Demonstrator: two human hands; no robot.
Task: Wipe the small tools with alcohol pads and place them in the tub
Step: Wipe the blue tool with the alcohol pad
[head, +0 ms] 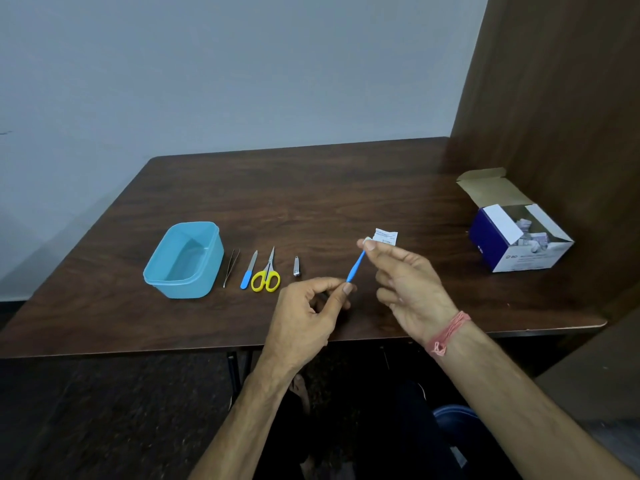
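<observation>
Blues, yellow and dark wood grain against pale grey.

Light blue translucent tub (183,259); silver tweezers (231,267); nail file (249,270) with blue handle and grey blade; scissors (266,273) with yellow loops, steel blades; silver nail clipper (296,266); bright blue slim tool (356,267); white pad (367,242); white wrapper (385,236) with fine grey print; navy-and-white box (512,239), brown inner flap; pink thread wristband (447,332); dark brown table (311,188); grey-blue wall (242,71).

Tub (183,259) left on table (311,188) – tweezers (230,266), file (249,270), scissors (266,273), clipper (296,266) rightward; box (517,237) far right.
</observation>
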